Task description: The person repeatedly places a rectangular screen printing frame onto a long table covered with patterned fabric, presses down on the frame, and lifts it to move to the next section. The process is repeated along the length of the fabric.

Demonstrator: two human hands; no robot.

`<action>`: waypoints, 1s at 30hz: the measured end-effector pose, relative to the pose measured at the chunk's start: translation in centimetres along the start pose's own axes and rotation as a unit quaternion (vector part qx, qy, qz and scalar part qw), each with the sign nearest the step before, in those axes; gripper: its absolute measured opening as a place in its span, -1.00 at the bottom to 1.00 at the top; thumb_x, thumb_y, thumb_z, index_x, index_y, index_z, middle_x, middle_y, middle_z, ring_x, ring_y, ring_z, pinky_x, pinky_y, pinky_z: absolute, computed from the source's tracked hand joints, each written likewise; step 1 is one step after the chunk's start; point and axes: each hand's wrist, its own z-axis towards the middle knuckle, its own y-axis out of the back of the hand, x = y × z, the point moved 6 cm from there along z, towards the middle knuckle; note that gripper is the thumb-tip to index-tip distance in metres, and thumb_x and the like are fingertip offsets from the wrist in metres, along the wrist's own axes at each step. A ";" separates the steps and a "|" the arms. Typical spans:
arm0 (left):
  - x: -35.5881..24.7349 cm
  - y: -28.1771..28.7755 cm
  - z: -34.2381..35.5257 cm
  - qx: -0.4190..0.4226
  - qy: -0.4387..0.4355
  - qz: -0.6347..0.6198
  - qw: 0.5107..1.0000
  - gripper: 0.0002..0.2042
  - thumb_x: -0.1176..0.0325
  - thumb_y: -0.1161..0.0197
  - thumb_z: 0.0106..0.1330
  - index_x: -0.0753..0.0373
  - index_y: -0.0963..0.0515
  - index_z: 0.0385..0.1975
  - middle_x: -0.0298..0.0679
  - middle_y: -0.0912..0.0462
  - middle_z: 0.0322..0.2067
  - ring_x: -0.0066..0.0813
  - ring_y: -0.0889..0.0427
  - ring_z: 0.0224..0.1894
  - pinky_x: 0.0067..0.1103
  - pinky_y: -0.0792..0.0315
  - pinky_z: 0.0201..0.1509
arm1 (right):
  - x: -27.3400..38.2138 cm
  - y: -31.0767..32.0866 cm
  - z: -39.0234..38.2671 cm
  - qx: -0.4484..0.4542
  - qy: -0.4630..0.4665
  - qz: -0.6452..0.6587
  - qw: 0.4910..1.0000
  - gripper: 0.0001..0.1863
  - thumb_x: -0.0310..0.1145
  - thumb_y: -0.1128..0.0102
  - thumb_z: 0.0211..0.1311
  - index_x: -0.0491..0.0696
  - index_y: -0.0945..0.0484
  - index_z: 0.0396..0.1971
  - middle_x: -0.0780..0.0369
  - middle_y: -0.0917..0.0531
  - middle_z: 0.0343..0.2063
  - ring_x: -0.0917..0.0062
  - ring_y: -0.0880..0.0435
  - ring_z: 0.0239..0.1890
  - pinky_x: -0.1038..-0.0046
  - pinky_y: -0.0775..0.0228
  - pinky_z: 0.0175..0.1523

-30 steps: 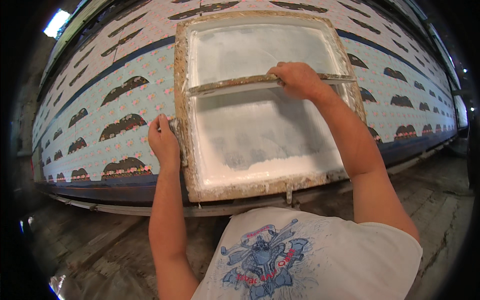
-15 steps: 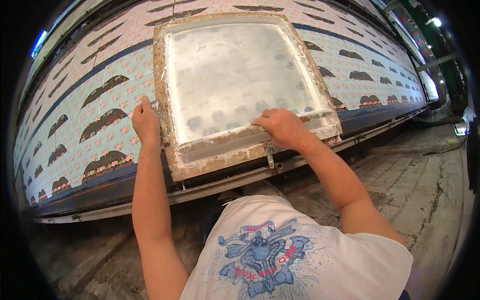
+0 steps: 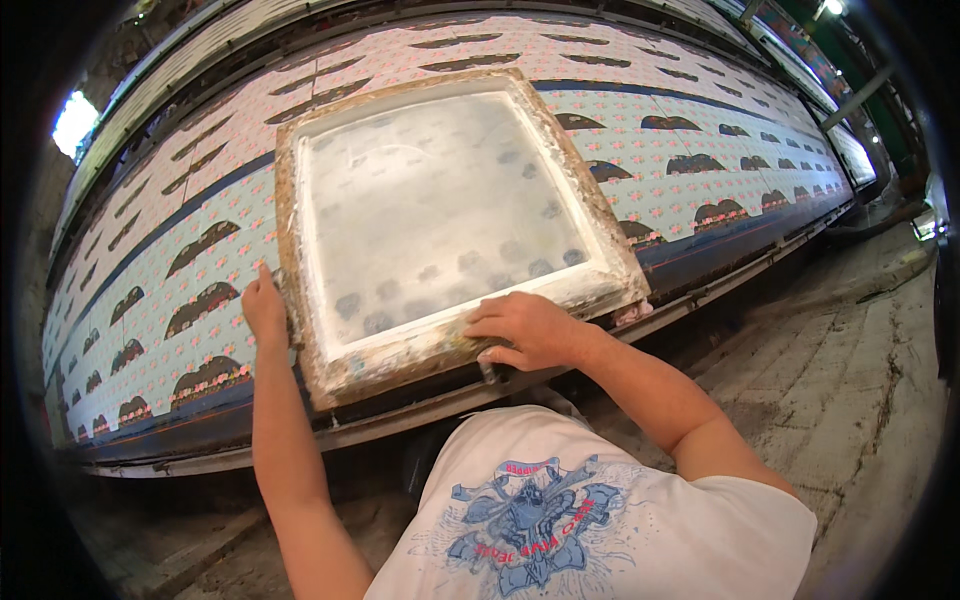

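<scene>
A screen-printing frame (image 3: 590, 220) with worn, paint-crusted wooden sides lies tilted on the patterned cloth in front of me. Its pale mesh (image 3: 430, 210) lets dark patches show through. My left hand (image 3: 264, 308) is closed at the frame's left side, thumb pointing up, apparently round a grip there that the fingers mostly hide. My right hand (image 3: 525, 330) lies over the near rail, fingers bent on top and thumb below. A short metal bracket (image 3: 487, 368) sticks out under that thumb.
Long printing tables carry light blue floral cloth (image 3: 150, 345) and pink floral cloth (image 3: 390, 85) with dark half-round shapes. A metal rail (image 3: 230, 458) runs along the near table edge. Worn floor (image 3: 790, 400) lies to the right, and a lamp (image 3: 832, 7) shines at upper right.
In the picture the frame sits lower and further left. My right hand has gone from a strip across the frame's near part to the near rail; that strip no longer shows separately.
</scene>
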 end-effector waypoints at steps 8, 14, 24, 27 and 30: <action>0.9 0.0 1.2 -0.055 0.007 0.079 0.995 -0.26 -0.24 -0.15 0.60 0.50 -0.58 -0.49 -0.06 -0.61 -0.50 -0.16 -0.49 -0.38 -0.16 -0.40 -0.10 | -13.2 11.6 -7.6 -0.247 -0.042 0.032 0.967 -0.68 -0.42 -0.53 0.23 -0.05 -0.79 0.00 0.10 -0.79 0.02 0.13 -0.71 0.19 0.13 -0.50 0.36; -0.9 0.2 0.2 -0.090 0.020 0.174 0.980 -0.20 -0.33 -0.09 0.59 0.45 -0.53 -0.57 -0.10 -0.52 -0.57 -0.19 -0.44 -0.43 -0.15 -0.35 -0.17 | -24.9 11.9 -11.4 -0.243 -0.138 0.088 0.956 -0.39 -0.27 -0.25 0.52 -0.07 -0.45 0.51 0.02 -0.38 0.53 0.15 -0.33 0.57 0.12 -0.11 0.64; -2.8 -0.4 -1.2 -0.083 0.088 0.096 0.988 -0.23 -0.34 -0.13 0.59 0.33 -0.37 -0.63 -0.28 -0.35 -0.59 -0.35 -0.29 -0.45 -0.25 -0.23 -0.25 | -31.2 8.6 -10.6 -0.365 -0.189 0.462 0.786 -0.39 -0.19 -0.03 0.73 -0.29 -0.33 0.54 0.04 -0.53 0.42 0.28 -0.50 0.48 0.26 -0.21 0.63; -2.3 -0.3 -1.4 -0.056 0.101 0.038 0.993 -0.25 -0.34 -0.14 0.59 0.28 -0.31 -0.63 -0.36 -0.29 -0.58 -0.42 -0.24 -0.45 -0.28 -0.20 -0.25 | -32.2 7.9 -11.7 -0.417 -0.210 0.541 0.700 -0.44 -0.21 -0.05 0.74 -0.31 -0.39 0.48 0.02 -0.56 0.40 0.28 -0.52 0.46 0.25 -0.30 0.61; -2.1 -0.5 -1.7 -0.042 0.111 -0.002 0.993 -0.29 -0.34 -0.16 0.58 0.21 -0.30 -0.61 -0.41 -0.25 -0.57 -0.46 -0.21 -0.44 -0.31 -0.17 -0.26 | -32.2 8.4 -12.4 -0.429 -0.222 0.563 0.671 -0.41 -0.14 -0.07 0.74 -0.30 -0.40 0.47 0.02 -0.55 0.40 0.26 -0.54 0.44 0.25 -0.37 0.57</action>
